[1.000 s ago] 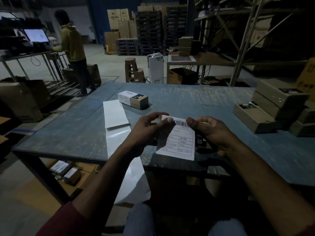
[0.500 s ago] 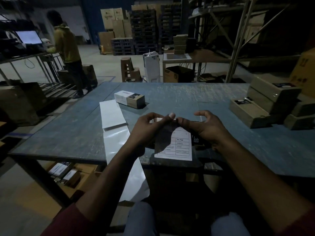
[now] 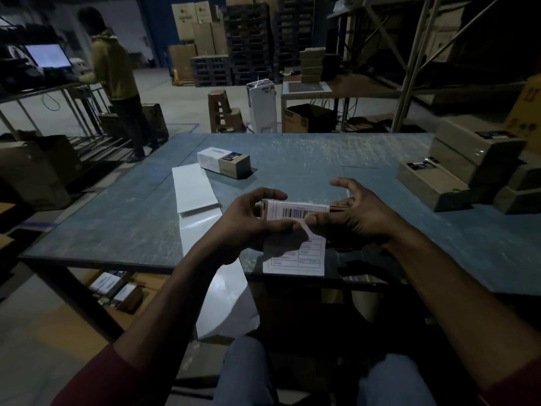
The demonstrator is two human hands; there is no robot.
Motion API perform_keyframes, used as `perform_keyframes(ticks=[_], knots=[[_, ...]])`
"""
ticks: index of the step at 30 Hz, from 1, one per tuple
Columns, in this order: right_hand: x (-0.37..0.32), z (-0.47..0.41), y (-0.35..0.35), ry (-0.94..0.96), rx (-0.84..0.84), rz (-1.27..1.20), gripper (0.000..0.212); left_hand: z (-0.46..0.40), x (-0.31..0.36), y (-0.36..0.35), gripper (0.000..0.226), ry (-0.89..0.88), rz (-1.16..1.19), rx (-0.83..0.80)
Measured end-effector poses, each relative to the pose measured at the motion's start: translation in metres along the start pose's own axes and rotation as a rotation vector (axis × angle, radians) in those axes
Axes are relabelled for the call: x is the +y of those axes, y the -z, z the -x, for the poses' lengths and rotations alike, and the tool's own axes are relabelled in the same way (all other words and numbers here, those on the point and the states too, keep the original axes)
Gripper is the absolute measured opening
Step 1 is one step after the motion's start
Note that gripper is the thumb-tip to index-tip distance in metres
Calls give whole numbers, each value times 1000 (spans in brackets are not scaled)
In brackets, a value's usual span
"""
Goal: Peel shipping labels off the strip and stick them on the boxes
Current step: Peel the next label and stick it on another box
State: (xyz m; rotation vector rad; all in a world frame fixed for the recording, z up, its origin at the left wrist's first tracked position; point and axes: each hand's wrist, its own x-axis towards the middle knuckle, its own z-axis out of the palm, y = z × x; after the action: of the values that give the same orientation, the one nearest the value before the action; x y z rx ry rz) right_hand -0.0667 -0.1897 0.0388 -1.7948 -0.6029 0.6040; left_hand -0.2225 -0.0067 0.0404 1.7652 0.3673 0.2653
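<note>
- I am reading a barcode on the shipping label (image 3: 295,230); the printed boxes lower down are too blurred to make out.
- The label is lying across the top of a small box (image 3: 265,208) and hanging down its near side, past the table edge.
- The left hand (image 3: 248,221) is gripping the box's left end, thumb pressing on the label.
- The right hand (image 3: 351,215) is holding the right end, thumb on the label, index finger lifted clear.
- The label strip (image 3: 196,189) is lying left of the hands, its glossy backing trailing off the blue table (image 3: 336,159).
- A labelled box (image 3: 224,162) is sitting just beyond the strip; stacked boxes (image 3: 456,168) are at far right.
- Dim warehouse: a person (image 3: 115,71) is standing at a lit monitor (image 3: 48,55).
</note>
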Motion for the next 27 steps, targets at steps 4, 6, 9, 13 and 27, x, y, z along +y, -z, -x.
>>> perform_keyframes(ticks=[4, 6, 9, 13, 27], knots=[[-2, 2, -2, 15, 47, 16, 105, -4, 1, -1, 50, 15, 108, 78], [-5, 5, -4, 45, 63, -3, 97, -6, 0, -4, 48, 36, 148, 108], [-4, 7, -7, 94, 100, 55, 103, -7, -1, -7, 42, 38, 146, 121], [-1, 7, -4, 79, 69, 86, 108, -3, -1, -2, 40, 2, 60, 13], [2, 2, 4, 75, -1, 104, 133, -2, -2, 3, 58, 22, 143, -63]])
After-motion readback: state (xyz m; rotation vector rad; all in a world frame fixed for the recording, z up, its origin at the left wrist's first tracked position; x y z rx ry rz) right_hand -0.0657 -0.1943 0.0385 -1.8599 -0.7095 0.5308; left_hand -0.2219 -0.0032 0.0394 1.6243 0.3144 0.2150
